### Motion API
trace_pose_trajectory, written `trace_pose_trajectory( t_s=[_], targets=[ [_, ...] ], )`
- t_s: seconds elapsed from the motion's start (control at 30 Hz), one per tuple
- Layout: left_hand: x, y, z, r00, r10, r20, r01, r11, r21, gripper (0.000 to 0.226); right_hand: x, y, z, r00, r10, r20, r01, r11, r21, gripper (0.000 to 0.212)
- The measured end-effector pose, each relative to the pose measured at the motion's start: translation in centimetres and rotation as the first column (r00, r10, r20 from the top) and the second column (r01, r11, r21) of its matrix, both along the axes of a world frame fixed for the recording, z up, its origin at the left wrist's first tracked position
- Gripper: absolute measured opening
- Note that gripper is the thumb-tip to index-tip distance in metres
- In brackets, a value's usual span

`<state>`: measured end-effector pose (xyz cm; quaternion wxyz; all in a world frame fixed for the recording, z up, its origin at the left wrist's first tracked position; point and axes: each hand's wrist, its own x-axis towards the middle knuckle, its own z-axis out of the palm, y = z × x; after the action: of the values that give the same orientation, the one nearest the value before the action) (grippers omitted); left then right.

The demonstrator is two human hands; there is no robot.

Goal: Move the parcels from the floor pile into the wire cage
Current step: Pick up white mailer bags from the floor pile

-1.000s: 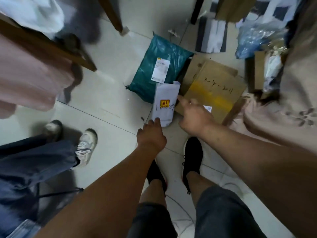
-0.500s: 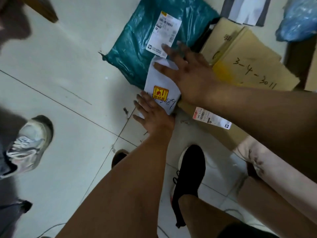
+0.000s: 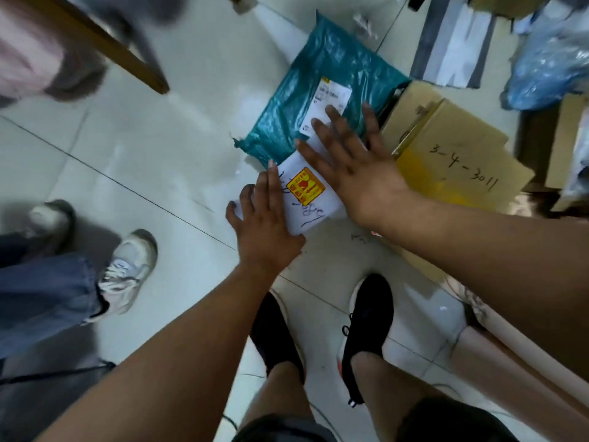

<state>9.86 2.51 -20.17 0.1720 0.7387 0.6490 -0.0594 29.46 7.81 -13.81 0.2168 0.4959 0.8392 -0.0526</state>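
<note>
Head view: white parcel [image 3: 325, 212] flat on floor [image 3: 153, 148], yellow sticker [image 3: 305, 186] facing up. Long axis diagonal: near end under left grip [image 3: 266, 231], far end pointing to teal bag [image 3: 322, 71] beyond right grip [image 3: 360, 167]. Left grip: fingers straight, lying on near end. Right grip: fingers spread flat over far end. Cardboard box [image 3: 462, 145] just right of right grip.

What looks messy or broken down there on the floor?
The cardboard box has a big yellow stain across its top, beside the handwritten numbers, which looks like a spill or smear. The small white parcel lies crooked, its far end overlapping the teal bag. Nothing looks plainly broken.
</note>
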Motion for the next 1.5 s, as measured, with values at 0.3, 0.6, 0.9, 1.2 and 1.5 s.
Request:
trace_pose_trajectory(
  t_s=[0.3, 0.6, 0.9, 1.2, 1.5],
  targets=[
    [-2.4, 9.3, 26.6, 0.876, -0.470, -0.106, 0.464, 0.883, -0.074, 0.125, 0.5, 1.6, 23.2, 0.952, -0.305, -0.021, 0.303, 0.951, -0.069, 0.114],
    [0.0, 12.4, 47.2, 0.654, -0.752, -0.086, 0.740, 0.659, -0.135, 0.130, 1.4, -3.6, 40.6, 0.730, -0.659, -0.181, 0.640, 0.752, -0.159, 0.134],
    [6.3, 8.0, 62.6, 0.344, -0.936, -0.074, 0.935, 0.349, -0.061, 0.129, 2.3, -15.8, 54.9, 0.378, -0.860, -0.343, 0.889, 0.440, -0.123, 0.129],
    [17.3, -2.2, 68.6, -0.124, -0.977, -0.175, 0.990, -0.111, -0.081, 0.132, 3.7, -30.2, 60.0, 0.060, -0.951, -0.305, 0.994, 0.084, -0.065, 0.127],
    [27.5, -20.7, 71.0, -0.472, -0.851, -0.232, 0.877, -0.479, -0.028, 0.129, 5.3, -49.4, 61.3, -0.256, -0.915, -0.312, 0.960, -0.279, 0.030, 0.125]
  ],
)
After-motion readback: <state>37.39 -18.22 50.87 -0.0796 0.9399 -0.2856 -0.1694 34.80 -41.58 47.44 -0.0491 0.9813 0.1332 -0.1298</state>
